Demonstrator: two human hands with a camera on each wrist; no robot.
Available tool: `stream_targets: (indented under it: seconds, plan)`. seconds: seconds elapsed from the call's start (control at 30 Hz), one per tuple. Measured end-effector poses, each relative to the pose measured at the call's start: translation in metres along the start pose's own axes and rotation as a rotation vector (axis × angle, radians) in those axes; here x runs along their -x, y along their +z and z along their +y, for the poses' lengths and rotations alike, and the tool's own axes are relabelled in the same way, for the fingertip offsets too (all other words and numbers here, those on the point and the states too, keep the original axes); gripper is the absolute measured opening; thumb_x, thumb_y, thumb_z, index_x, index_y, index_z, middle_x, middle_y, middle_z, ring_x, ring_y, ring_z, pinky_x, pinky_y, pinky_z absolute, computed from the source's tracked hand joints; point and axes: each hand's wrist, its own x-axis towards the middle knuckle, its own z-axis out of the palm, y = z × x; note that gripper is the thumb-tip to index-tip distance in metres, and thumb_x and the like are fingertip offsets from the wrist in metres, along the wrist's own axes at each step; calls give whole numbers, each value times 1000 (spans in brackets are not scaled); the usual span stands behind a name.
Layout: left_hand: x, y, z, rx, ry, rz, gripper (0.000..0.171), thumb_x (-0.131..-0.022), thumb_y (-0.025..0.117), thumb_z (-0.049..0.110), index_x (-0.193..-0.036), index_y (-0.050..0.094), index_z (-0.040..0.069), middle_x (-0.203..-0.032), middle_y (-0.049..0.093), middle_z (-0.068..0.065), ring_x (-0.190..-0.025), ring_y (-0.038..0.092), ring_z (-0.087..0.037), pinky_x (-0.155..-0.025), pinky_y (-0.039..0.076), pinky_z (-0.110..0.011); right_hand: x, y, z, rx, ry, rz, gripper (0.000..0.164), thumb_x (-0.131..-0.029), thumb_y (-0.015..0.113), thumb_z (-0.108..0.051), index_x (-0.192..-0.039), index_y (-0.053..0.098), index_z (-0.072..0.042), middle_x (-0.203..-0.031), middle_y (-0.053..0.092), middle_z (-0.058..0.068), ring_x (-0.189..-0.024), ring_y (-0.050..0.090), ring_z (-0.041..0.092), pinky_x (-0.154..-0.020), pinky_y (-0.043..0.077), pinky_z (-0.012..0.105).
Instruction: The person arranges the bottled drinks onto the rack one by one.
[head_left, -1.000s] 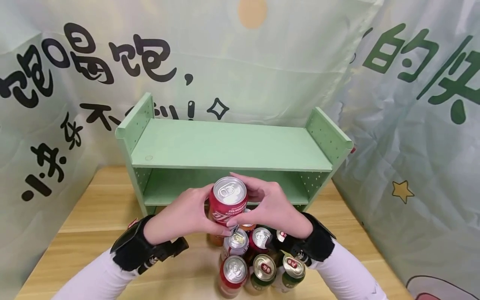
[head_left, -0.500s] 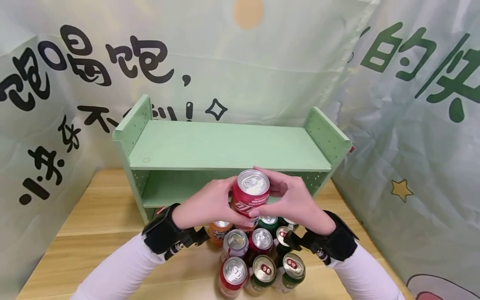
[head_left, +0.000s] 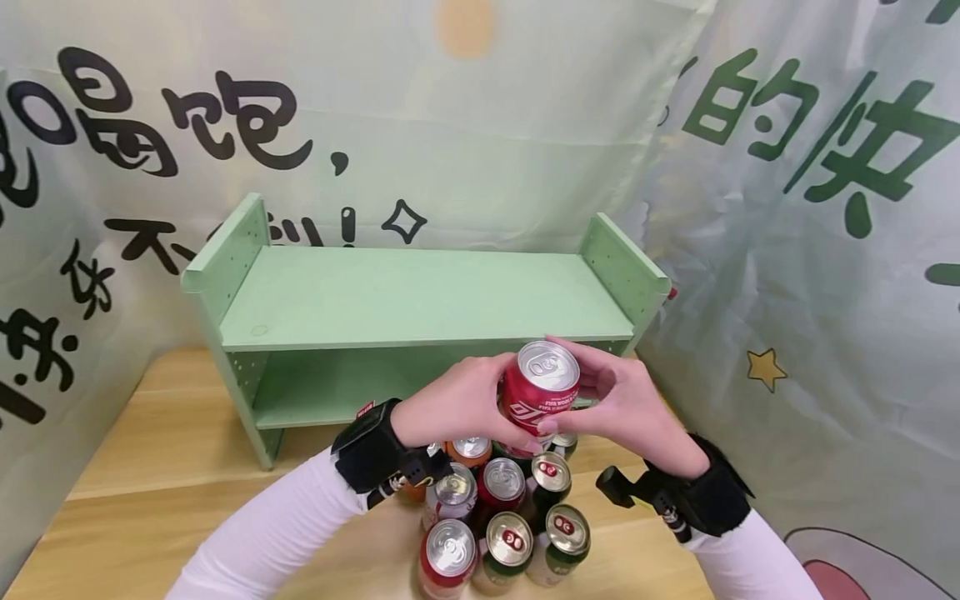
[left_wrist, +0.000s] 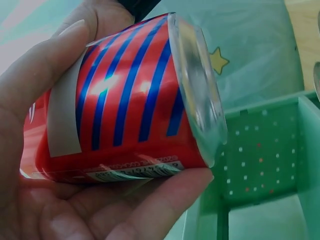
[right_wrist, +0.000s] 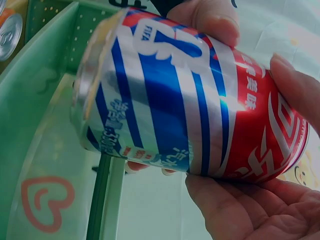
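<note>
Front row: red-sided can [head_left: 448,554] at left, two green-sided cans [head_left: 568,537] to its right, upright on the wooden table [head_left: 112,483]
Packed behind: more cans [head_left: 504,482] close together; an orange can [head_left: 471,450] farther back, partly hidden
Lifted can [head_left: 536,400]: red, roughly upright, raised between both hands in front of the shelf's right part; height above the cluster hard to judge
Left hand [head_left: 459,404]: thumb and fingers curled round the can's left side, gripping
Right hand [head_left: 633,407]: gripping the opposite side, thumb across the front
Green shelf [head_left: 427,296]: two boards in view, perforated side walls
Printed cloth [head_left: 465,125]: hangs behind and at the sides

Slip risk: smooth metal; one hand loosening first might let it tip
Drop risk: a fall could topple the crowded cans
Bump risk: lid or knuckles might catch the upper board if brought forward too high

Head view only: ring-pull lid facing up
Left wrist view only: barcode, pale panel
Right wrist view only: the broad blue-and-silver bands; a red heart on a pale surface beyond
</note>
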Motion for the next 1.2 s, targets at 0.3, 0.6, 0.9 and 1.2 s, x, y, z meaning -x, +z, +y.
stream_targets:
  seconds: [0.3, 0.6, 0.9, 1.2]
  plan:
    - [-12, 15, 2, 43, 24, -23, 72, -62, 88, 32, -122, 53, 14, -105, 65, 8, -90, 60, -2, -78, 51, -20, 12, -12, 6, 52, -26, 29, 72, -67, 82, 0, -133, 52, -3, -116, 64, 5, -92, 66, 9, -77, 56, 23]
    - [-25, 9, 8, 12, 56, 37, 72, -61, 88, 33, -122, 54, 14, -107, 65, 6, -93, 60, -3, -81, 50, -21, 1, -25, 5, 34, -91, 23, 70, -67, 81, 5, -131, 53, -2, -117, 63, -2, -97, 65, 12, -81, 55, 24]
    - [-34, -25, 18, 53, 70, 66, 65, -61, 88, 30, -117, 58, 19, -104, 66, 9, -92, 61, -5, -81, 52, -25, -28, -33, -10, -22, -128, 41, 67, -69, 80, 5, -131, 53, -2, -116, 64, 6, -94, 66, 17, -80, 55, 25]
    - [-47, -39, 16, 152, 84, 232, 70, -70, 84, 23, -132, 52, 14, -121, 61, 2, -109, 57, -15, -88, 51, -30, -58, -41, -15, -112, -14, 143, 64, -74, 78, -2, -132, 52, -2, -114, 66, 5, -96, 66, 17, -80, 55, 25]
